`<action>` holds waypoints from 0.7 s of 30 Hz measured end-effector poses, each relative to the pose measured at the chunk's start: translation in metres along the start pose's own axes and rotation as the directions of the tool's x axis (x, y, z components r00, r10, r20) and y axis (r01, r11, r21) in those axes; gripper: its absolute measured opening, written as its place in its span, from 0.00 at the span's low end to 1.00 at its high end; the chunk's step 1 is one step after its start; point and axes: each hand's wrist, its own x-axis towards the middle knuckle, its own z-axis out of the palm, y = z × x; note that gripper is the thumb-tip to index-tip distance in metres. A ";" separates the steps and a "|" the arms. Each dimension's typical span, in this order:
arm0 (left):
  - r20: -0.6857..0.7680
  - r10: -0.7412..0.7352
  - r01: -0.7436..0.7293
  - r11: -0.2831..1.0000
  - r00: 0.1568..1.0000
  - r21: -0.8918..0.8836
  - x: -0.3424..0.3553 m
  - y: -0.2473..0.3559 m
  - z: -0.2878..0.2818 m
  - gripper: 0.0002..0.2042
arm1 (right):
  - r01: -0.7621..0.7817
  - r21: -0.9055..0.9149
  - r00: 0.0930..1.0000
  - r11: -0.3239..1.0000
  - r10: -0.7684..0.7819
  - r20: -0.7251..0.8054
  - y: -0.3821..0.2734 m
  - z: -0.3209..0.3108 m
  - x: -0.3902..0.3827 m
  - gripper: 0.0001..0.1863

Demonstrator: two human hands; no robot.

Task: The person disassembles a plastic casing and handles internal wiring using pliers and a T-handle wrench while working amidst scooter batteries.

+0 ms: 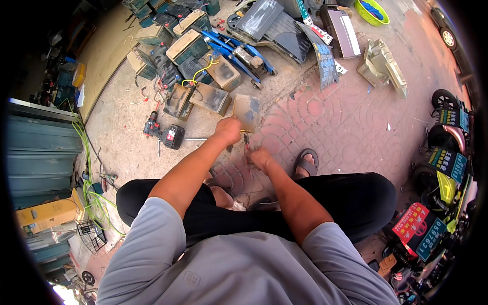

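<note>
I squat with both hands low in front of me. My left hand [229,130] is closed at the near left edge of a dusty grey-brown battery [246,112]. What its fingers hold is hidden; a short yellow piece, perhaps a wire [246,131], shows beside them. My right hand [260,159] is closed round the red handles of what look like pliers [247,146], whose dark jaws point up toward that yellow piece. Left of my left hand lies a red and black cordless drill [163,133]. More batteries [210,98] stand just beyond, one with a yellow cable [199,71].
A blue floor jack [239,56], black plastic panels [284,38] and a beige plastic shell [381,68] lie farther off. A lime basin [372,12] stands at the far right. Scooters with plates [441,162] line the right. Green cable [89,168] and a cardboard box [48,213] lie left.
</note>
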 end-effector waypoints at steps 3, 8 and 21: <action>0.028 -0.026 0.027 0.999 0.999 -0.020 -0.005 0.001 -0.003 0.11 | -0.132 0.247 0.990 0.960 0.140 -0.012 -0.052 0.003 -0.040 0.10; 0.018 -0.014 0.014 1.000 1.000 -0.008 -0.007 0.003 -0.010 0.11 | -0.153 0.471 0.985 0.869 0.174 -0.001 -0.056 0.006 -0.043 0.13; -0.004 -0.024 0.023 0.999 1.000 -0.048 -0.009 0.002 -0.012 0.11 | -0.180 0.236 0.981 0.955 0.191 -0.023 -0.057 0.007 -0.035 0.23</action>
